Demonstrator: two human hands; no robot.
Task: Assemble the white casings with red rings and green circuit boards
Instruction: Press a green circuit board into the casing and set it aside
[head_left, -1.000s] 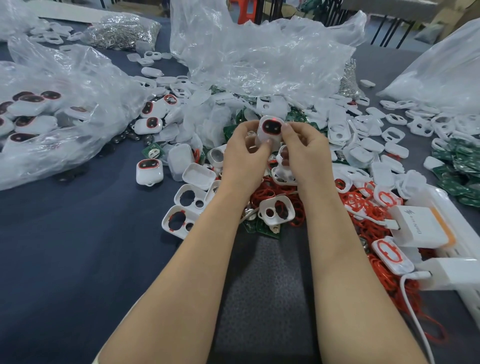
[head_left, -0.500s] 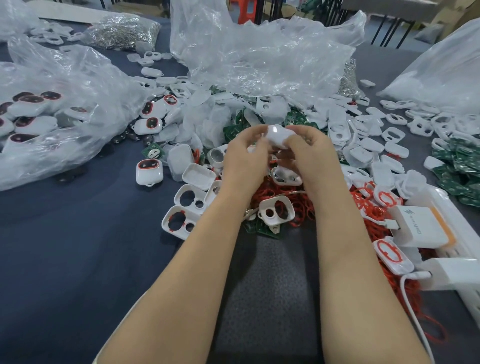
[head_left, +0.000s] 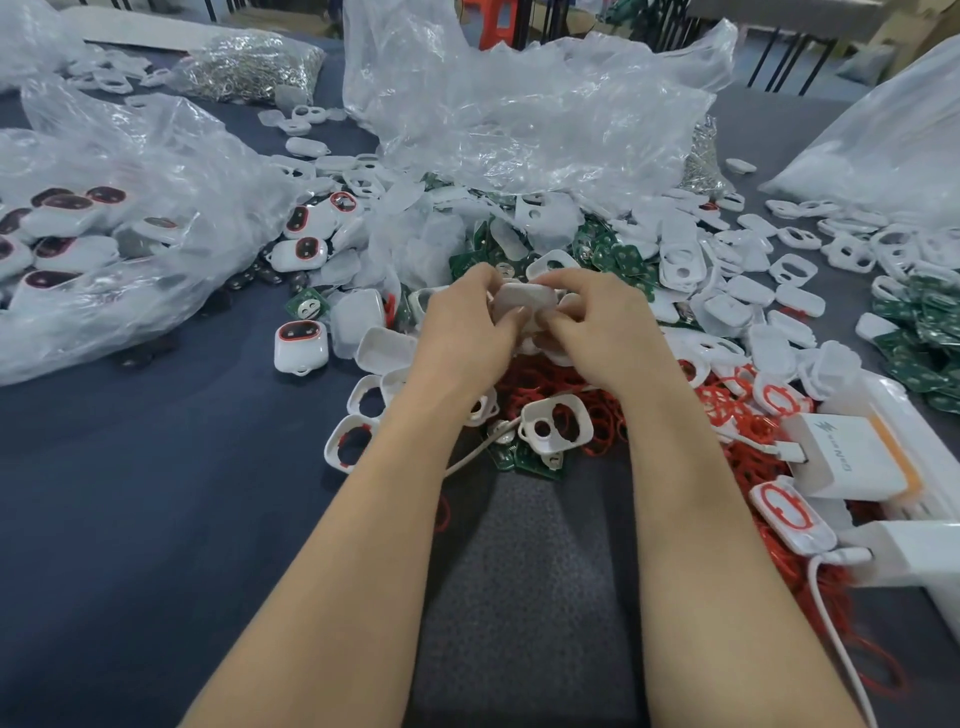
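Note:
My left hand (head_left: 462, 325) and my right hand (head_left: 597, 327) both grip one white casing (head_left: 522, 301) above the parts pile, its plain back facing me and its front hidden. Below the hands lie loose red rings (head_left: 605, 415), an open white casing front (head_left: 556, 423) and green circuit boards (head_left: 527, 460). More green boards (head_left: 623, 257) lie behind the hands. One finished casing with a red ring (head_left: 301, 345) sits on the cloth to the left.
A clear bag of finished casings (head_left: 104, 249) lies at the left. A big crumpled plastic bag (head_left: 519, 109) stands behind the pile. White chargers (head_left: 852, 457) with a cable (head_left: 841, 649) sit at the right. Green boards (head_left: 924, 332) and white casing parts (head_left: 795, 270) spread far right.
The casing was upright with its dark red-ringed face towards me. Both hands have turned it over and lowered it, so its plain white back faces me now.

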